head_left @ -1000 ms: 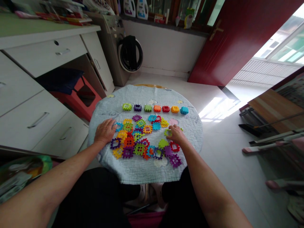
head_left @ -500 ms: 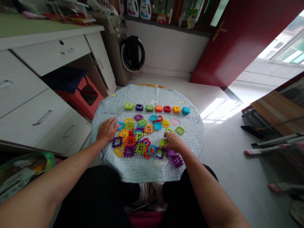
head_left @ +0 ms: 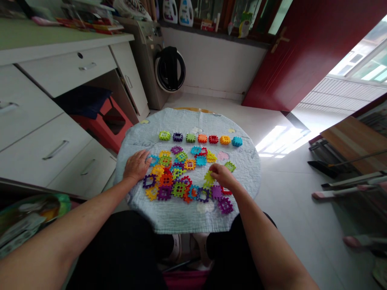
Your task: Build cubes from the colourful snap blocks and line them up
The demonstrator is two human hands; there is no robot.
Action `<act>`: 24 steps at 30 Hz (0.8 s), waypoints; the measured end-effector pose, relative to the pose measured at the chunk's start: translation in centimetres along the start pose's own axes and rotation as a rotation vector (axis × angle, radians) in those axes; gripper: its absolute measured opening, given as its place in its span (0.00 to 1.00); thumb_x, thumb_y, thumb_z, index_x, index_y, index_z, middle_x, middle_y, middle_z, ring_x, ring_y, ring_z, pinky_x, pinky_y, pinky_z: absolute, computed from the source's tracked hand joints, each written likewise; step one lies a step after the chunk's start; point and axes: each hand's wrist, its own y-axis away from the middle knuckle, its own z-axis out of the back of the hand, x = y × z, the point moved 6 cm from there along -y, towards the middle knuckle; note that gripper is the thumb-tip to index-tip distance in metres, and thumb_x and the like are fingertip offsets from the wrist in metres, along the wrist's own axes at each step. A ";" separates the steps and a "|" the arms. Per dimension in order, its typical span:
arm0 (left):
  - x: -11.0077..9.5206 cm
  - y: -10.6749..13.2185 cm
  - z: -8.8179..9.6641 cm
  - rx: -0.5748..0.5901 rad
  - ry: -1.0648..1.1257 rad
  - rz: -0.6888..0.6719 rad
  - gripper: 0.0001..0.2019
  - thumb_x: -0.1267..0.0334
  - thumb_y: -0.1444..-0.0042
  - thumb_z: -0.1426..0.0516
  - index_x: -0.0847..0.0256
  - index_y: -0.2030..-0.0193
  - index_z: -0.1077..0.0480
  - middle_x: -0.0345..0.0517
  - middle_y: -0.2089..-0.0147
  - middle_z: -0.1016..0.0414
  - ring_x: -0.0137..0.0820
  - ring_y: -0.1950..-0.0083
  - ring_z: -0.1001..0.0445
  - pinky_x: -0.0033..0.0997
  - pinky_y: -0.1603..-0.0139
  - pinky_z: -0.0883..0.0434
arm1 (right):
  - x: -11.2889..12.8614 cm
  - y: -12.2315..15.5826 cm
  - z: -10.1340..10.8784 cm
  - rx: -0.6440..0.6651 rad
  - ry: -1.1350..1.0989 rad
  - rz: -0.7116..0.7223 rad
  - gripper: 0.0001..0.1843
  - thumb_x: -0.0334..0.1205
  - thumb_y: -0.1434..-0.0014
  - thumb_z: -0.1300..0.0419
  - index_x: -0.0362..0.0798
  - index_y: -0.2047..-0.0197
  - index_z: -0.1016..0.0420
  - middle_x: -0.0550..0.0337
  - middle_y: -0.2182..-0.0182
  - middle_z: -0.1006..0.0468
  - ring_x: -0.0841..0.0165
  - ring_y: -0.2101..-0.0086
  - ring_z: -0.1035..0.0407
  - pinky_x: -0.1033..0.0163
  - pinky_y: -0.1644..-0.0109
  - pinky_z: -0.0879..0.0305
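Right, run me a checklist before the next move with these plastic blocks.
Left hand: open and flat on the quilt, holding nothing visible: ok.
Right hand: beside a yellow-green block; whether it grips the block: cannot tell.
Row of seven blocks: in one line, none overlapping: ok.
Loose blocks: overlapping in a heap, not separated: not ok.
Quilt: lying flat under the blocks: ok.
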 end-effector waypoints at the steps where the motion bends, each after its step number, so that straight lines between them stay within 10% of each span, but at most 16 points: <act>1: 0.0 0.0 0.0 0.000 -0.002 0.000 0.27 0.51 0.36 0.58 0.64 0.40 0.33 0.58 0.36 0.33 0.44 0.35 0.38 0.45 0.35 0.42 | -0.2 -0.1 0.1 -0.016 -0.024 -0.008 0.09 0.27 0.47 0.45 0.46 0.63 0.29 0.65 0.74 0.29 0.73 0.74 0.38 0.68 0.69 0.44; 10: 0.3 -0.1 -0.3 -0.011 -0.038 -0.011 0.25 0.51 0.36 0.57 0.62 0.40 0.33 0.56 0.36 0.33 0.43 0.36 0.37 0.44 0.35 0.41 | 1.1 -0.4 -0.5 -0.114 0.208 0.059 0.20 0.29 0.45 0.41 0.45 0.49 0.28 0.51 0.51 0.26 0.64 0.51 0.33 0.60 0.45 0.40; 17: 0.5 -0.1 -0.5 -0.016 -0.022 -0.013 0.26 0.51 0.36 0.57 0.63 0.41 0.32 0.57 0.36 0.33 0.44 0.35 0.37 0.45 0.35 0.41 | 1.6 0.4 -1.3 -0.042 0.513 -0.003 0.21 0.50 0.47 0.35 0.45 0.55 0.26 0.47 0.56 0.26 0.57 0.55 0.34 0.56 0.49 0.39; 24: 0.1 -0.2 -0.3 -0.010 -0.055 -0.014 0.26 0.53 0.36 0.57 0.66 0.41 0.32 0.59 0.37 0.32 0.45 0.36 0.36 0.46 0.37 0.39 | 1.8 0.0 -2.4 -0.073 0.545 -0.066 0.22 0.47 0.50 0.36 0.44 0.55 0.27 0.46 0.55 0.28 0.56 0.54 0.35 0.57 0.50 0.39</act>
